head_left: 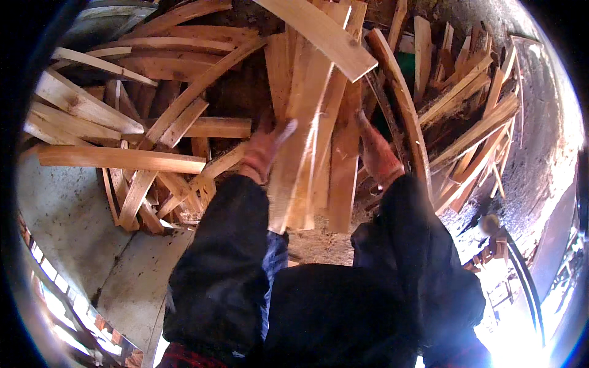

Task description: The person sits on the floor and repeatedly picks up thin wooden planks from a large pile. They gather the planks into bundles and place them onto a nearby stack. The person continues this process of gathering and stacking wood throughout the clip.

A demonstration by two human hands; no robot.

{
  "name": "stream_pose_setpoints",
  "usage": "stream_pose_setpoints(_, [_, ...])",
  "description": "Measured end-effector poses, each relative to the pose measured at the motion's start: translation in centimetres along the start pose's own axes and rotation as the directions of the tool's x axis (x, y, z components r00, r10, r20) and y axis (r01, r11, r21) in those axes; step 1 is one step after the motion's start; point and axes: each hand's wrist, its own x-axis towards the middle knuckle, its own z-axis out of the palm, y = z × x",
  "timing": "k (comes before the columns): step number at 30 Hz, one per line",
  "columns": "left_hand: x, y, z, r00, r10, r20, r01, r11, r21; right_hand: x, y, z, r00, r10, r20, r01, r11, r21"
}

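My left hand and right hand clamp a bundle of planks between them, fingers pressed shut against its 2 sides. Its long axis runs straight away from me, over the heap of scrap wood beyond my fingertips.

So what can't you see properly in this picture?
All in the head view:
- Left hand: its fingertips are hidden behind the bundle of wooden planks.
- Right hand: its palm side is hidden against the planks.
- Ground under the scrap wood pile: covered by boards.
- Lower right corner: washed out by glare.
- Plank tops: cut off by the upper edge.
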Motion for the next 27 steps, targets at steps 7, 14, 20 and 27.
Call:
stream_pose_setpoints(7, [-0.3,0.0,-0.9,0.958,-0.147,0.245,0.243,0.869,-0.431,0.8,4.3,-0.4,0.999,0.008,-0.038,-0.007,1.000,0.005])
stream_pose_setpoints(14, [-3.9,0.3,-0.4,0.904,-0.172,0.392,0.376,0.757,-0.535,-2.0,-0.2,0.6,0.961,0.242,0.131,-0.269,0.719,0.641])
stream_pose_setpoints(20, [-9.2,1.0,1.0,0.914,-0.087,0.397,0.358,0.637,-0.683,-8.4,-7.3,3.0,0.926,0.378,-0.024,-0.273,0.711,0.648])
stream_pose_setpoints(27, [-22.2,2.1,1.1,0.883,-0.245,0.400,0.469,0.474,-0.745,-19.0,-13.8,5.8,0.873,0.387,0.296,-0.451,0.412,0.791])
